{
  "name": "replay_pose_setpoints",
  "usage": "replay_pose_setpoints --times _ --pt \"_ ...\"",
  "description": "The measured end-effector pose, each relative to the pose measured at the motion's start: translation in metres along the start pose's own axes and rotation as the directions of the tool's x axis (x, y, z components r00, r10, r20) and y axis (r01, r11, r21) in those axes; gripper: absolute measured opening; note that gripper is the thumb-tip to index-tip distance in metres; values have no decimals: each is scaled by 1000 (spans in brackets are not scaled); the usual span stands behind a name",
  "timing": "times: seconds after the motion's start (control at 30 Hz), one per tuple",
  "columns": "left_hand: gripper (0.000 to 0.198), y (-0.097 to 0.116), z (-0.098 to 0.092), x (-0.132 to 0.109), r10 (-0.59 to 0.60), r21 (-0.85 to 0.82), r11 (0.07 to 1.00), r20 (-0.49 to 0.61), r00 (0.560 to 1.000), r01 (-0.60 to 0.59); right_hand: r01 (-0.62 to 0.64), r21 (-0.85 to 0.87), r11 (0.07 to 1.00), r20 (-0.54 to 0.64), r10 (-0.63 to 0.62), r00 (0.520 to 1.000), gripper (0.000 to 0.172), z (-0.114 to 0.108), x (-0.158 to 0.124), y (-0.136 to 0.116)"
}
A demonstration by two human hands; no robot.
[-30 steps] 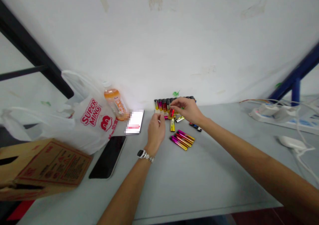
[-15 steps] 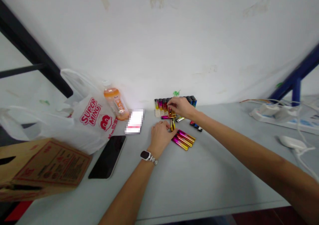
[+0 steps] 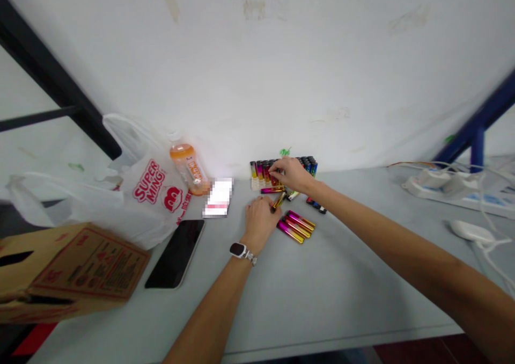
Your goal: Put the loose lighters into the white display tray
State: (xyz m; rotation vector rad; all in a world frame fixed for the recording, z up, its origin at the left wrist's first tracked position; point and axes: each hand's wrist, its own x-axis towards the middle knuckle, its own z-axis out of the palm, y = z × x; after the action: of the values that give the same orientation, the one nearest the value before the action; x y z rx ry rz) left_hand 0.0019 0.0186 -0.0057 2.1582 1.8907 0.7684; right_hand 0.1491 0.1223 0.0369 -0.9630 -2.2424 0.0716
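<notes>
My right hand [image 3: 292, 173] is closed at the front of a white tray [image 3: 256, 183], its fingertips pinching a shiny red-gold lighter [image 3: 275, 181]. Several upright lighters [image 3: 259, 169] with black tops fill the tray's rows; the hand hides part of them. Nearer to me, my left hand [image 3: 261, 216] is closed on a gold lighter [image 3: 278, 202] that lies tilted at its fingertips. Three pink-to-gold lighters [image 3: 296, 226] lie side by side to its right. A magenta-gold lighter [image 3: 272, 190] rests flat before the tray, and a dark lighter [image 3: 316, 205] lies under my right wrist.
On the left are an orange drink bottle [image 3: 191, 168], a blurred-out white pack [image 3: 218, 197], a black phone [image 3: 175, 254], a white plastic bag [image 3: 139, 208] and a cardboard box [image 3: 88, 267]. A power strip [image 3: 462, 189] with cables lies at the right. The wall stands behind.
The gold lighter by my left hand has turned from pointing away from me to slanting right. My right hand stays at the tray and has shifted only slightly.
</notes>
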Motion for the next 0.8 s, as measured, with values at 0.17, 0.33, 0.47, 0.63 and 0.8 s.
replay_pose_setpoints --times 0.17,0.33,0.47,0.63,0.8 --pt "10 -2 -3 4 61 -110 991 -104 993 -73 39 -124 992 -63 -47 997 17 2 -9 2" --pt "12 1 -6 6 95 -318 934 -226 969 -166 -8 -197 980 -125 -17 992 24 1 -19 -6" --pt "17 6 -8 6 52 -541 812 -309 950 -221 -65 -14 998 -168 62 984 28 -3 -34 -19" --pt "26 10 -6 6 -59 -797 583 -235 970 -158 -217 254 943 -47 236 971 40 -8 -70 -40" --pt "25 11 -6 4 88 -792 595 -111 990 -141 -346 664 663 -73 519 852 37 -8 -91 -49"
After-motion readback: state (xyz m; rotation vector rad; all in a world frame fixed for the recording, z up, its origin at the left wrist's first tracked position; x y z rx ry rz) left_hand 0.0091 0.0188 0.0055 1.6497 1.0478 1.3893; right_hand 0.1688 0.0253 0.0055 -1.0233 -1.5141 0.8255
